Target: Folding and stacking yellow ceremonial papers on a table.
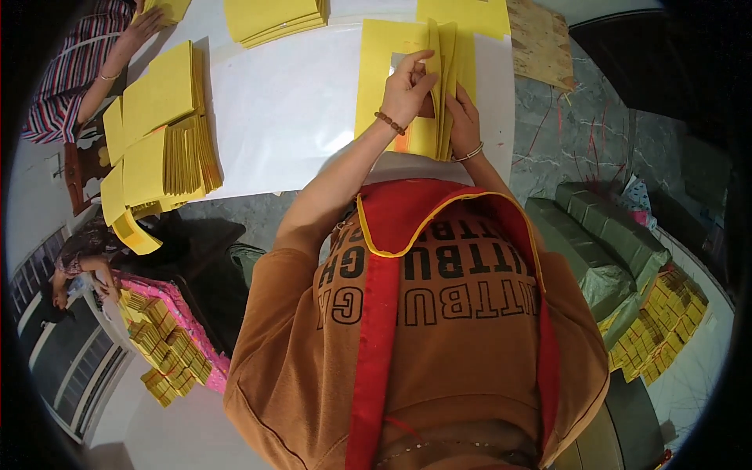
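My left hand (409, 88), with a beaded bracelet at its wrist, is over a yellow paper sheet (376, 59) on the white table (282, 102). Its index finger and thumb are apart, with nothing visible between them; the other fingers are partly hidden. Part of a silvery square (398, 63) shows beside it on the sheet. My right hand (464, 124), wearing a bangle, grips several raised yellow paper sheets (443, 94) from their right side. These sheets stand nearly upright, bent along their length, and hide some of its fingers.
Yellow paper stacks (160, 86) line the table's left end, where another person's hand (143, 27) rests on paper. A further stack (274, 19) lies at the far edge. Green wrapped bundles (583, 235) are at right. Another person bends over yellow bundles (160, 341) at lower left.
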